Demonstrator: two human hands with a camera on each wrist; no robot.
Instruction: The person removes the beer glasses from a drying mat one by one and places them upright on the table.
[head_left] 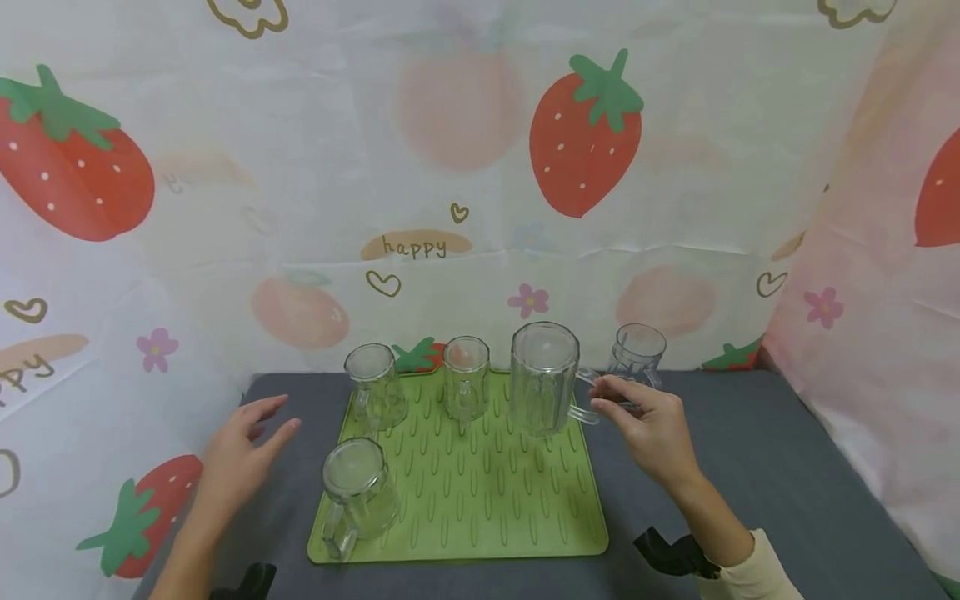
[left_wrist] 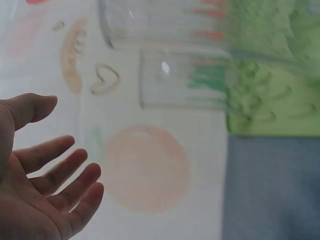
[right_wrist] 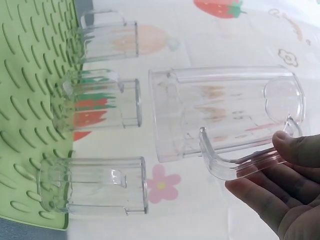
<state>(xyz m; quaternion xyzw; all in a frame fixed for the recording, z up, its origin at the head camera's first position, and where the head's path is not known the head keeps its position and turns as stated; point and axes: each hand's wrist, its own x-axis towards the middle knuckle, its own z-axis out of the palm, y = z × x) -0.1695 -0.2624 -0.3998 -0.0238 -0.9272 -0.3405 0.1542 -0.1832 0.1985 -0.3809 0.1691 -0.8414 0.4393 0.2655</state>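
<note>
My right hand (head_left: pixel 648 425) pinches the handle of a clear faceted mug (head_left: pixel 543 383) between thumb and fingers. In the right wrist view that mug (right_wrist: pixel 225 115) hangs apart from the others, its handle toward the palm. My left hand (head_left: pixel 240 454) is off to the left of the mat, holding nothing; its fingers (left_wrist: pixel 62 175) are spread and relaxed. Clear mugs stand around: one at the back left (head_left: pixel 377 387), one at the back middle (head_left: pixel 467 379), one at the front left (head_left: pixel 360 492). A further mug (head_left: pixel 637 346) at the back right is partly hidden by my right hand.
A green ridged mat (head_left: pixel 480 508) lies on the dark grey tabletop (head_left: pixel 757 467). Right behind the table hangs a white cloth (head_left: pixel 450 308) printed with strawberries; it also runs down the left and right sides.
</note>
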